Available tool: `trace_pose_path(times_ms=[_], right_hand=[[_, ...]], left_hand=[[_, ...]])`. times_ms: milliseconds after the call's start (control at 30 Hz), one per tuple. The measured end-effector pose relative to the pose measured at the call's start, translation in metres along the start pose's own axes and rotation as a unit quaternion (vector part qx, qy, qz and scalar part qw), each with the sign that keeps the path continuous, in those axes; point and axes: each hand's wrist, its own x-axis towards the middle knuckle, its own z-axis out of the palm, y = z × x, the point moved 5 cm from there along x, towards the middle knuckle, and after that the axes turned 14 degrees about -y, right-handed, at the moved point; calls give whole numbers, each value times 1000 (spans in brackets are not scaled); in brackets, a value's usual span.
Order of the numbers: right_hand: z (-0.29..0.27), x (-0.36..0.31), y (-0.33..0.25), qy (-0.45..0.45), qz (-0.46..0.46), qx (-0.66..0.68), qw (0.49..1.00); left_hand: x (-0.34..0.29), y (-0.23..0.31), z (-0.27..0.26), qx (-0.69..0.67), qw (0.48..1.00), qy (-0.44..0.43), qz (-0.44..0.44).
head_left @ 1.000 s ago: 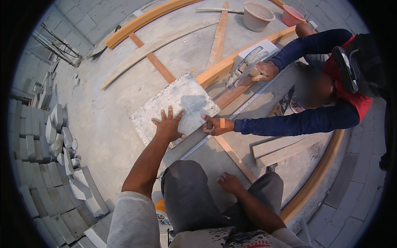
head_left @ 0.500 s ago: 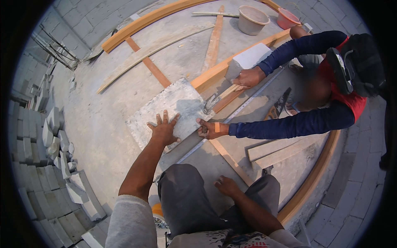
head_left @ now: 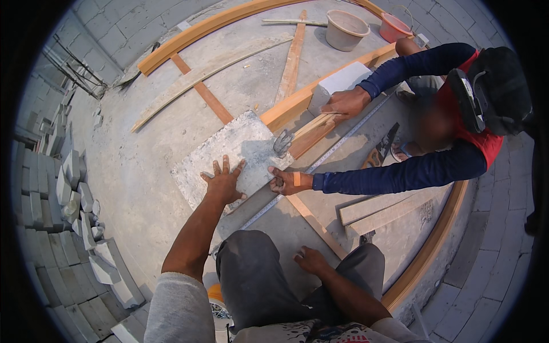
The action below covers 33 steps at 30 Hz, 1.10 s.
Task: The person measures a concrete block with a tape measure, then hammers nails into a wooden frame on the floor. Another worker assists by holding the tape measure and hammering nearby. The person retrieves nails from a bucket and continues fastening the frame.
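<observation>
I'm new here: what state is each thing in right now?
Whitish panel: lying flat
Left hand: spread on the panel
Right hand: half-open, nothing visible in it
Hammer: gripped by co-worker's hand
Measuring strip: laid out straight
Handsaw: lying down
Grey bucket: upright
Red bucket: upright

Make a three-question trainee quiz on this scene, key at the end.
1. Short answer: what is under the wearer's left hand, fingers spread?
2. True or false: one of the co-worker's hands holds a hammer.
3. Multiple choice: what colour are the co-worker's sleeves? (a) red (b) navy blue (c) light grey

Key:
1. A pale slab.
2. True.
3. (b)
</observation>
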Motion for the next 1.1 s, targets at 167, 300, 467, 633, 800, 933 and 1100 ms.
trace_pose_path(times_ms=[167,300,467,633,800,933,1100], right_hand=[[0,0,1,1,-12,6,1000],[0,1,-2,-8,-10,0,1000],[-2,0,-4,-10,-11,1,1000],[-2,2,-4,-9,-8,-3,1000],[-2,2,-3,-6,-1,-11,1000],[-3,0,-3,-1,-6,-6,1000],[-2,0,-4,-3,5,-4,1000]], left_hand=[[2,0,1,22,1000,7,-1],[3,0,2,22,1000,5,-6],[3,0,1,19,1000,2,-6],[1,0,0,14,1000,0,-6],[0,1,-1,13,1000,1,-4],[0,0,-1,15,1000,3,-5],[1,0,0,13,1000,2,-3]])
